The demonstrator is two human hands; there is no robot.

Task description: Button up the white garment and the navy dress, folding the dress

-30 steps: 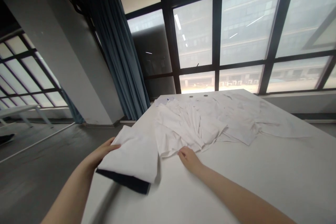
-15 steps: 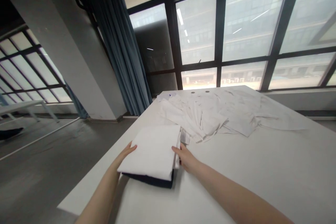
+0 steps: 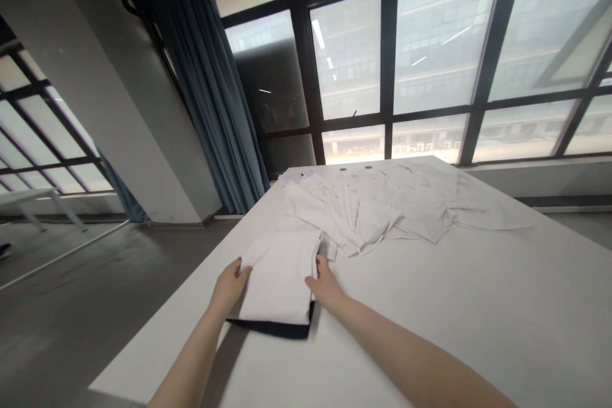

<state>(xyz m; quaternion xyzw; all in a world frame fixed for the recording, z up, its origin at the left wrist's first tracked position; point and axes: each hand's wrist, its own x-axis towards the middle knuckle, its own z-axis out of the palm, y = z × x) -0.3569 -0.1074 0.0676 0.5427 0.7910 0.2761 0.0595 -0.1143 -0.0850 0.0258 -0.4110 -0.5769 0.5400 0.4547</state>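
Head view: A folded white fabric bundle, four-sided in outline, is located at the near left part of the large white flat-topped table. Its side edges run away from the wearer toward the black-framed glass window; the foreshortened view does not show which side is longer. The upper face is matt, mostly smooth and faintly creased. A dark navy fabric layer projects below the edge facing the wearer. Layered folds show along the right edge.

The bare left hand grips the left edge, thumb on top. The bare right hand pinches the right edge between thumb and fingers. Full contact between bundle and table cannot be confirmed. Crumpled white fabric pieces lie beyond.
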